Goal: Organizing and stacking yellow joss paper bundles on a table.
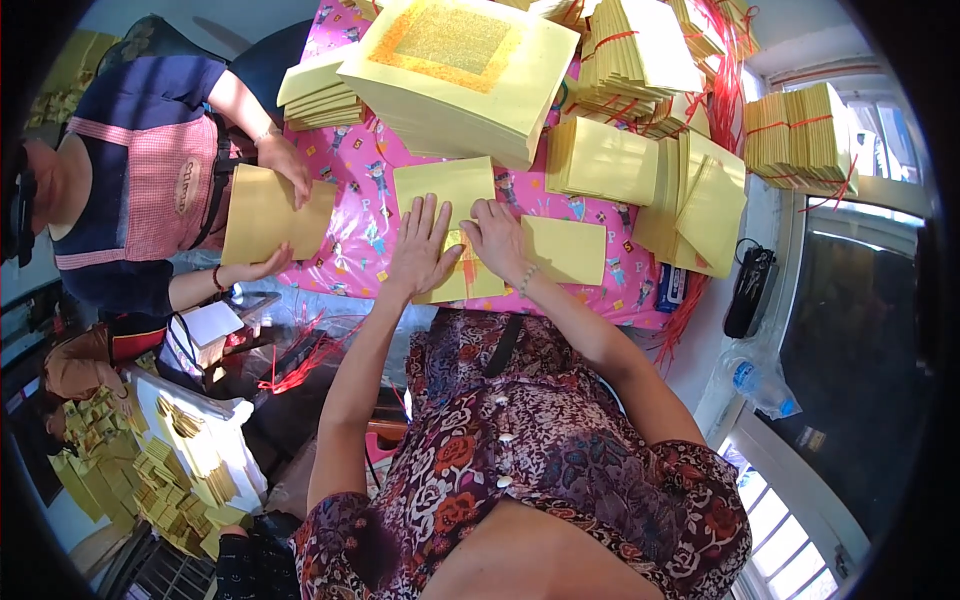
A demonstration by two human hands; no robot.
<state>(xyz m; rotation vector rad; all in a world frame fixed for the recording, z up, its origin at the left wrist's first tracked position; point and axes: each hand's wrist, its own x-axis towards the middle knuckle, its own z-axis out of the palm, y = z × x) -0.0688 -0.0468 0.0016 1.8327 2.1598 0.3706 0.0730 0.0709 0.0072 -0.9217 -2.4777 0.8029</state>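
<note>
Paper (pixel 458 195), a yellow rectangular sheet, lies flat under my hands, on the near side of the tall, thick yellow paper stack (pixel 465 90) topped with a gold-and-orange square. My left hand (pixel 420 255) is down on it, fingers stretched long and only slightly apart, thumb angled out toward an orange-red patch (pixel 468 270). Over to my right hand (pixel 495 240): fingers bent, tips down at the sheet, and whether they pinch anything I can't tell. Near and right of the stack, a flat yellow rectangular piece (pixel 570 250) reaches behind my right wrist, on the pink patterned counter (pixel 345 260). Left of the stack, a co-worker's two hands (pixel 282 165) hold broad yellow sheets (pixel 270 215). Right of the stack, yellow paper bundles (pixel 645 50) wear red ties.
</note>
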